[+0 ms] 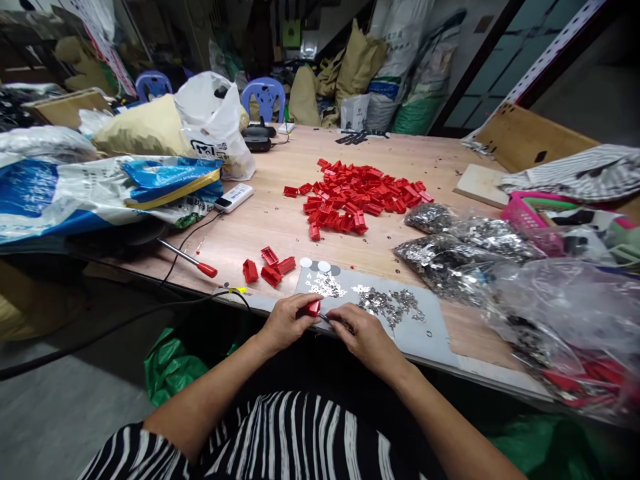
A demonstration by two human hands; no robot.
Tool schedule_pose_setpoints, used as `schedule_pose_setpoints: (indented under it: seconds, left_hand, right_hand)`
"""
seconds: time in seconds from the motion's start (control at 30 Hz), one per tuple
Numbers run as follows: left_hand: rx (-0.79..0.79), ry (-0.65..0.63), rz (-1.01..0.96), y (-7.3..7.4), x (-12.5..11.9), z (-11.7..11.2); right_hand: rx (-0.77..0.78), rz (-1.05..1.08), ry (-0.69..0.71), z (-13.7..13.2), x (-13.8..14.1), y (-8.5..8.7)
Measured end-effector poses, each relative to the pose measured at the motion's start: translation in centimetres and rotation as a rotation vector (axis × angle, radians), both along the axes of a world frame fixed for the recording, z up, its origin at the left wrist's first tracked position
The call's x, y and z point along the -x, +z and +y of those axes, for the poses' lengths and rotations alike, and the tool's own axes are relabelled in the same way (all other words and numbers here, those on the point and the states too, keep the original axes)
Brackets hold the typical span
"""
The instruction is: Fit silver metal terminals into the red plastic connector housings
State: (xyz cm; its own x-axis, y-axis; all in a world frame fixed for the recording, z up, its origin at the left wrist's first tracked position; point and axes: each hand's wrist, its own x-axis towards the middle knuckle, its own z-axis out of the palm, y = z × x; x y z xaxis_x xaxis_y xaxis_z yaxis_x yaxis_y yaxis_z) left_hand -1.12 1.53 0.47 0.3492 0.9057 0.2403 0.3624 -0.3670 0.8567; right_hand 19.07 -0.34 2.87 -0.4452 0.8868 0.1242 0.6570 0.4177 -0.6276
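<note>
My left hand point(289, 321) is closed around a small red plastic housing point(313, 308) at the table's near edge. Close beside it, my right hand point(356, 327) grips a thin dark metal tool point(326, 320) whose tip meets the housing; its exact kind is partly hidden by my fingers. Beyond both hands, small shiny metal pieces point(393, 305) lie scattered on a grey mat point(425, 333). Several loose red housings point(271, 275) rest left of the mat, and a large heap of the same red housings point(360, 190) covers the table's middle.
Clear bags of metal parts point(440, 260) sit on the right, near a pink basket point(530, 217). Plastic sacks point(100, 193) and a white device point(234, 198) occupy the left side. A red-tipped metal rod point(190, 260) and a black cable point(125, 325) cross the front-left edge.
</note>
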Motion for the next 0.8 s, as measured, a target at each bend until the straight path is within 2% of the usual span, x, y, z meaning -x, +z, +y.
schedule_pose_setpoints:
  seconds: [0.27, 0.57, 0.67, 0.8]
  left_hand:
    - [-0.002, 0.008, -0.012, -0.1, -0.1, 0.0]
    - [0.011, 0.034, -0.052, -0.6, -0.2, 0.1]
    - [0.042, 0.045, -0.101, -0.5, 0.0, -0.2]
    - [0.145, 0.118, -0.232, 0.5, 0.1, -1.0]
  right_hand:
    - [0.027, -0.007, -0.008, 0.2, 0.3, -0.1]
    - [0.056, -0.108, -0.106, -0.4, 1.7, 0.0]
    - [0.071, -0.07, -0.071, -0.5, 1.4, 0.2]
    - [0.055, 0.076, -0.044, -0.8, 0.7, 1.0]
